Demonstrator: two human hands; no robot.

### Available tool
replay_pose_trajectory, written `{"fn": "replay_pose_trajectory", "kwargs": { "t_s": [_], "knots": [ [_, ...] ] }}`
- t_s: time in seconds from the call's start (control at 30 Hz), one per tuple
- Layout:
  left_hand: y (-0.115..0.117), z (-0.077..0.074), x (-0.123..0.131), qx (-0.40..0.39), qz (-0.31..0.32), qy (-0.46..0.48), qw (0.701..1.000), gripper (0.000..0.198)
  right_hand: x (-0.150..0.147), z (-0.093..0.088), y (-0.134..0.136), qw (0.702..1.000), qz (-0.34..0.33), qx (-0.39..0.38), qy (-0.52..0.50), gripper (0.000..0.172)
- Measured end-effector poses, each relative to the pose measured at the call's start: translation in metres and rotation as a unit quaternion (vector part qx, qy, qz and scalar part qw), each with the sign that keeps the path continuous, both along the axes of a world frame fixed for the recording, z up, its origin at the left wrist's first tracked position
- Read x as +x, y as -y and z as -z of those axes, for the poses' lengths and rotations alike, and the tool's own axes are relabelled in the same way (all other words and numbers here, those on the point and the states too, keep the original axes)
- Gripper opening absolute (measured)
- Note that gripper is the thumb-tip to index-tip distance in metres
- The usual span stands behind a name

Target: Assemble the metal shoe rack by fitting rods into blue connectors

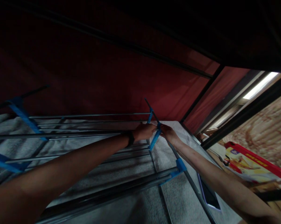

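A rack of grey metal tubes joined by blue plastic connectors stands on a grey fleecy cloth [140, 186]. Both hands meet at one blue connector [155, 139] on the rack's right end. My left hand [145, 131], with a dark band at the wrist, comes in along a long tube [72, 135] and closes at the connector's left side. From the other side my right hand [169, 134] has its fingers bent around the same connector, beside the end tube [193, 183]. The fingertips are partly hidden. Nearer to me another blue connector [181, 165] joins the end tube to a cross tube.
A phone [208, 191] lies by my right forearm. Beyond the dark frame post [212, 141] is a red and yellow box [254, 163]. Dark red fabric [121, 84] hangs behind the rack. More blue connectors [28, 119] are at the left.
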State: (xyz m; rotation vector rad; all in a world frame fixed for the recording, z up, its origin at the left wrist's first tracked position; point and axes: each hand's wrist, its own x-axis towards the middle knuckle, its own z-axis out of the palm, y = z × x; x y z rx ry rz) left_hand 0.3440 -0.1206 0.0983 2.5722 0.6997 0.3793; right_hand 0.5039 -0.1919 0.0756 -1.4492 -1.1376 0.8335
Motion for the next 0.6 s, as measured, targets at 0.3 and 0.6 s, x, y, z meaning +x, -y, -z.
{"fn": "replay_pose_trajectory", "kwargs": {
  "t_s": [0.3, 0.6],
  "knots": [
    [0.003, 0.001, -0.001, 0.041, 0.0, -0.014, 0.999, 0.03, 0.003, 0.0, 0.0, 1.0, 0.007, -0.001, -0.009, 0.04],
    [0.011, 0.009, -0.007, 0.151, 0.043, -0.016, 0.988, 0.025, 0.007, 0.006, 0.002, 0.999, 0.019, -0.029, 0.011, 0.038]
  ]
}}
